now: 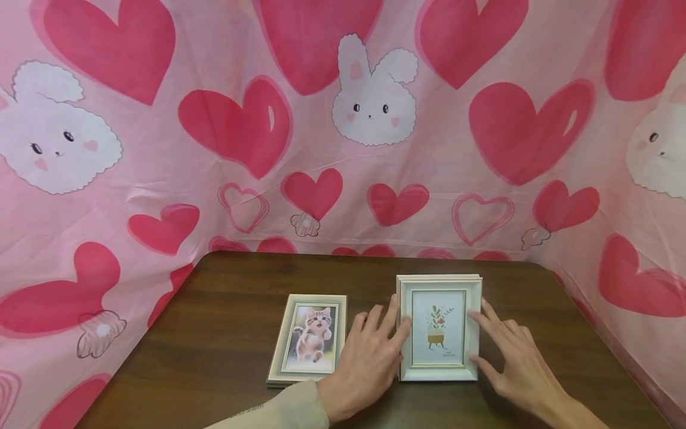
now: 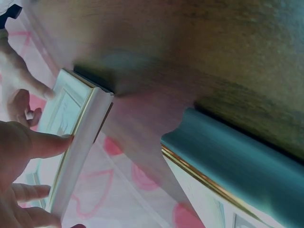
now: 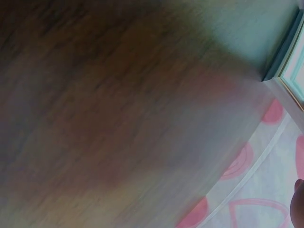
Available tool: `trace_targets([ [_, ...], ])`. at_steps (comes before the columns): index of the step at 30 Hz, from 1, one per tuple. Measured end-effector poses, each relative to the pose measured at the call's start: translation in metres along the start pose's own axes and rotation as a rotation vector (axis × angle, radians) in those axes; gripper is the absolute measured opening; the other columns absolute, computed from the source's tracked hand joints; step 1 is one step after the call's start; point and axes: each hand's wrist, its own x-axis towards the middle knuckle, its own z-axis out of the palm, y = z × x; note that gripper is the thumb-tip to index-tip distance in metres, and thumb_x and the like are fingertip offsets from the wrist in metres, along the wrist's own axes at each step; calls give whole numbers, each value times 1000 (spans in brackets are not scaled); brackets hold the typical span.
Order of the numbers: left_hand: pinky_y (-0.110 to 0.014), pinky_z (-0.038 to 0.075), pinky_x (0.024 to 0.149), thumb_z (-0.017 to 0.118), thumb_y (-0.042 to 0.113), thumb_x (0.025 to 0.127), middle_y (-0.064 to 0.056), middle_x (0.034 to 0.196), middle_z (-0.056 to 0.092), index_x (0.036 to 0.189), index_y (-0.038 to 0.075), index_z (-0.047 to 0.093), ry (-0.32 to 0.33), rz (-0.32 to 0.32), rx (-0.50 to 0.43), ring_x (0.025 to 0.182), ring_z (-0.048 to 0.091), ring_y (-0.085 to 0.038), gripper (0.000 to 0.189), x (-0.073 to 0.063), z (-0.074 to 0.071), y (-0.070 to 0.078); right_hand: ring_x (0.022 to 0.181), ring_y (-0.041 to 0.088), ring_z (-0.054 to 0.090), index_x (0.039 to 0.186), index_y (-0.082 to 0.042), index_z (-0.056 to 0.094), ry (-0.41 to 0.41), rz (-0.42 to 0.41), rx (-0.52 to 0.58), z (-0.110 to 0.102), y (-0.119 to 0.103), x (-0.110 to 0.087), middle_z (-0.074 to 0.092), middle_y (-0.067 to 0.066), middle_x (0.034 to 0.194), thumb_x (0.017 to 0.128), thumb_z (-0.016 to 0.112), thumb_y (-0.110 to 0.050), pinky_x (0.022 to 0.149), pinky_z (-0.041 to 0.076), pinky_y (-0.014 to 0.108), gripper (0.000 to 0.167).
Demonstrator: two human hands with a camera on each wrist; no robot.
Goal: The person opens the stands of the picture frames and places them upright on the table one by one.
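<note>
In the head view, a white picture frame with a potted-plant print stands upright at the right of the table's middle. My left hand grips its left edge, the thumb over the front. On the opposite edge my right hand holds it, with fingertips on the front border. The left wrist view shows that frame from its side, fingers at the edge. A second, cream picture frame with a kitten picture leans back just left of my left hand. In the right wrist view only a frame corner shows.
The dark wooden table has rounded far corners. Pink cloth with hearts and rabbits hangs behind it and along both sides. The kitten frame stands close to the left forearm.
</note>
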Motion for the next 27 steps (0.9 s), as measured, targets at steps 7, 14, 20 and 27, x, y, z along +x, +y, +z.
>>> trace_targets([
  [7,-46,48,96,82,44,89,-20,161,44,142,18,60,15,6,-7,126,57,-32,63,-3,2,0,92,11,49,159,-1,43,10,2,-4,0,-2,-1,46,18,161,102,39,-72,85,33,35,91],
  [14,-48,48,97,83,42,87,-22,162,42,142,15,59,31,16,-16,128,55,-32,65,-2,4,1,105,23,55,159,3,40,33,-12,21,0,-3,1,46,18,161,103,40,-70,89,33,40,92],
  [20,-49,48,98,81,41,89,-23,164,38,144,15,58,5,19,-23,129,54,-33,65,-3,3,1,120,29,52,159,5,38,48,-7,38,1,-5,1,45,18,161,103,40,-69,101,26,28,93],
  [27,-49,49,96,81,43,89,-24,163,38,144,15,58,8,20,-12,132,54,-33,66,-4,3,1,125,26,49,158,11,34,79,-47,85,5,-6,3,49,24,155,104,43,-64,114,16,16,92],
])
